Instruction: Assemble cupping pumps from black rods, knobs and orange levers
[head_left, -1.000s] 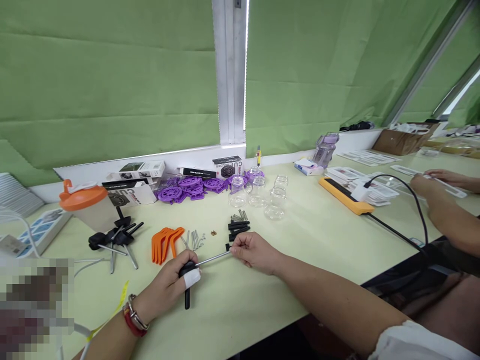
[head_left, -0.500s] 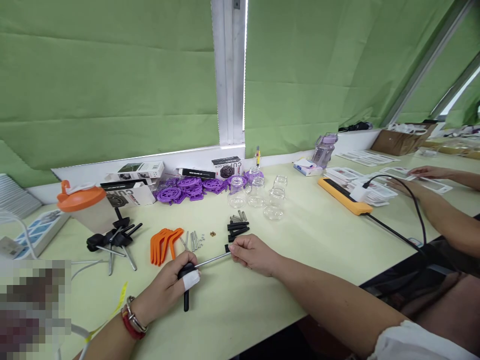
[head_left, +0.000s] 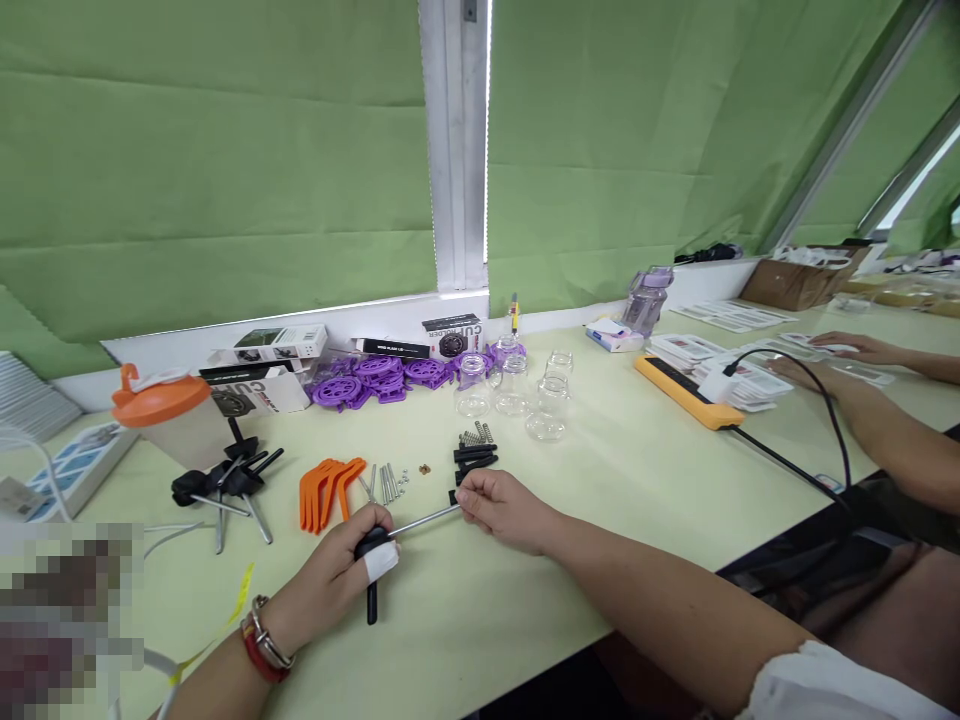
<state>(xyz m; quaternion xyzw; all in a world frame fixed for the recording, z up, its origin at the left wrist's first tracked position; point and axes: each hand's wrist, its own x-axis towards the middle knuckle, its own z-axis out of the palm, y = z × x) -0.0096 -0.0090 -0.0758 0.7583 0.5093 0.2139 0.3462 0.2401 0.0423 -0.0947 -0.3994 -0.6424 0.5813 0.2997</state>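
Observation:
My left hand [head_left: 337,570] is closed round the black handle [head_left: 372,590] of a tool with a thin metal rod [head_left: 424,519]; a white bandage wraps one finger. My right hand [head_left: 504,508] pinches the rod's far end, where a small black part [head_left: 454,496] sits. Both hands rest on the pale green table [head_left: 600,480]. Just beyond my right hand lie a few black plastic pieces [head_left: 474,457] and small springs [head_left: 477,435]. Metal pins and screws [head_left: 388,482] and orange plastic parts [head_left: 327,487] lie beyond my left hand.
Purple plastic wheels [head_left: 382,372], clear glass jars [head_left: 514,388] and boxes [head_left: 259,390] line the back. Black assembled tools [head_left: 225,480] and an orange-lidded tub [head_left: 165,415] are at left. At right a yellow power strip [head_left: 686,392], a black cable and another person's arms [head_left: 885,420].
My hands hold the same grip on the rod. The other person's hands at the right have shifted a little over the white cards.

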